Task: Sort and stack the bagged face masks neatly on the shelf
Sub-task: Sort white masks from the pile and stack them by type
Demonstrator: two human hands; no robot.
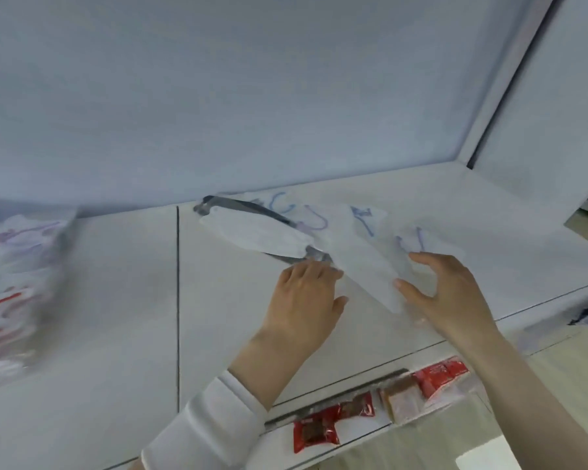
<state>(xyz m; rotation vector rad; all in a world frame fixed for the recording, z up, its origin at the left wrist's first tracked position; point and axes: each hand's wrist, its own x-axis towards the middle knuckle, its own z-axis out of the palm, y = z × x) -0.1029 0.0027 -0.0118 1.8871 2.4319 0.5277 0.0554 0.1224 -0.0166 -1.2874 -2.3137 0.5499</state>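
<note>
White sleeve [201, 425] nearest, left hand [302, 293] flat against bagged masks [360, 256] on shelf [116, 300], right hand [452, 293] spread loosely, thumb touching them.

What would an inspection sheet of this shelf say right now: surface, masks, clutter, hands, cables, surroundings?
Surface: white shelf, with one dark seam running front to back.
Job's things: loose bagged masks overlap at the middle, with a dark mask under a white mask; a blurred stack of bagged masks sits at far left.
Clutter: red snack packets on the lower ledge.
Hands: left hand has straight fingers touching the loose masks' near edge; right hand is spread, thumb touching a bag.
Cables: nothing seen.
Surroundings: white back wall, white side panel at right.
</note>
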